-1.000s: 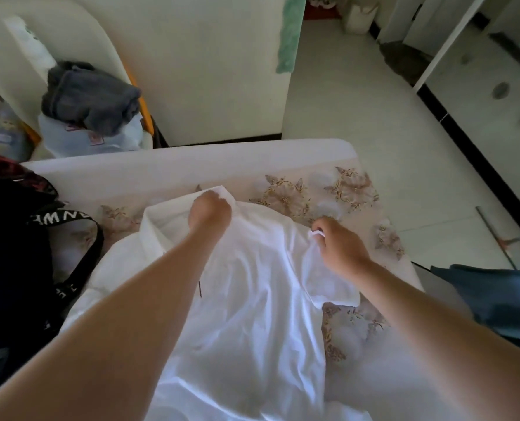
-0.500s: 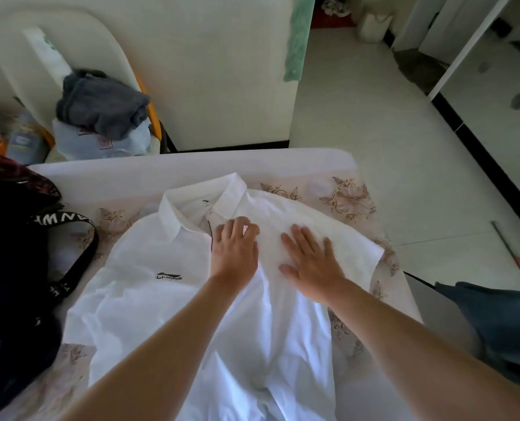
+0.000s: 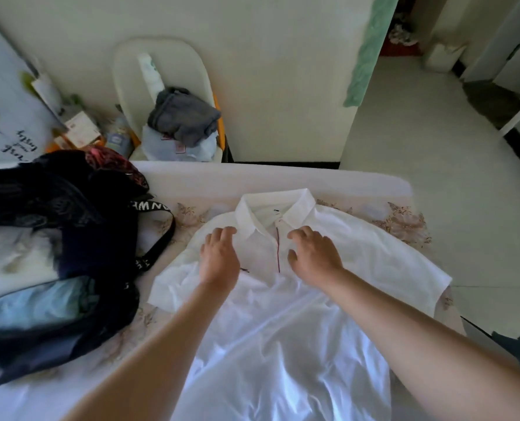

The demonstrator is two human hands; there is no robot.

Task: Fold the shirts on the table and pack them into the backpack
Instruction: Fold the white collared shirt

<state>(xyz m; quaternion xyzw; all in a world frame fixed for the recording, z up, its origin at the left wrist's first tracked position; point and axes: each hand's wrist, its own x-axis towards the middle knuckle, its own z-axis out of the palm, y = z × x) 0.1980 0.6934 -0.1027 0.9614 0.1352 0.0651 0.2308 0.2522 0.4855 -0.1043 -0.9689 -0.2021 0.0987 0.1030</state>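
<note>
A white polo shirt (image 3: 283,323) lies front-up on the table (image 3: 271,177), collar toward the far edge and both short sleeves spread out. My left hand (image 3: 219,259) rests on the chest left of the red-edged placket, fingers loosely bent. My right hand (image 3: 313,253) rests on the chest just right of the placket, fingers spread and slightly bent. Neither hand holds cloth. A dark backpack (image 3: 55,256) stands open at the left of the table, with light fabric showing inside and a lettered black strap reaching toward the shirt.
A pale chair (image 3: 161,86) with grey and white clothes piled on it stands against the wall beyond the table. Boxes and bottles (image 3: 85,129) crowd the far left corner. Bare floor lies to the right, and a blue-green cloth (image 3: 519,350) shows at the right edge.
The shirt went from being gripped at collar and shoulder to lying spread flat. Both hands moved up from the mid chest to either side of the placket. The view swung left, showing more backpack.
</note>
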